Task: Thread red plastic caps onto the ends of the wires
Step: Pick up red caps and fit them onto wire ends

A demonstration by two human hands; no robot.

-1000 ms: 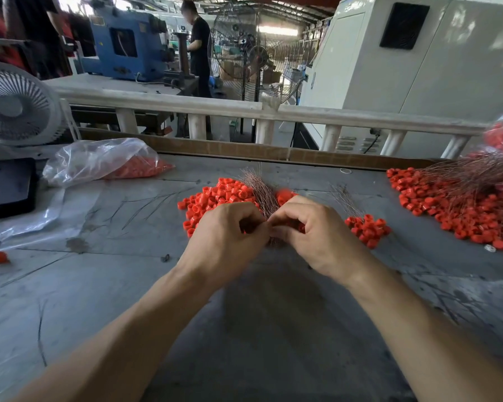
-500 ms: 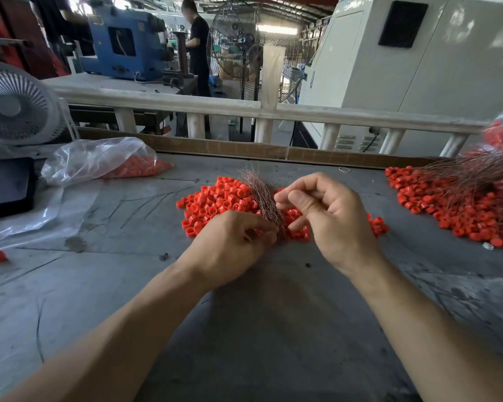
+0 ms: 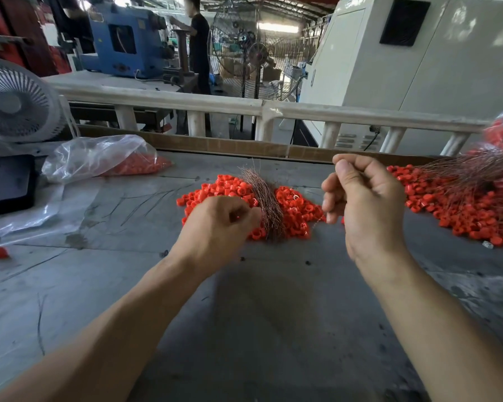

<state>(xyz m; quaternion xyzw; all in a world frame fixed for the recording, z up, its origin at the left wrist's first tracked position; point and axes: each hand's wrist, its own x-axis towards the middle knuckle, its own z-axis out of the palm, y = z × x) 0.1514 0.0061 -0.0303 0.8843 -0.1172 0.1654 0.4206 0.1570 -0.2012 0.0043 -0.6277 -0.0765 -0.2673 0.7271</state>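
Meanwhile left hand (image 3: 215, 224) grips the wire bundle (image 3: 266, 204); right hand (image 3: 363, 198), curled, seemingly pinches one wire

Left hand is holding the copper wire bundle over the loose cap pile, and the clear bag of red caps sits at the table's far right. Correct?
Not quite. The head view shows the clear bag of red caps at the table's far left, beside the fan. The left hand does hold the wire bundle over the cap pile.

I am counting two hands, left (image 3: 215, 224) and right (image 3: 363, 204), two piles of red caps (image 3: 296, 207) (image 3: 453, 210), two wire bundles (image 3: 265, 198) (image 3: 476, 172), two fans (image 3: 15, 103) (image 3: 256, 53).
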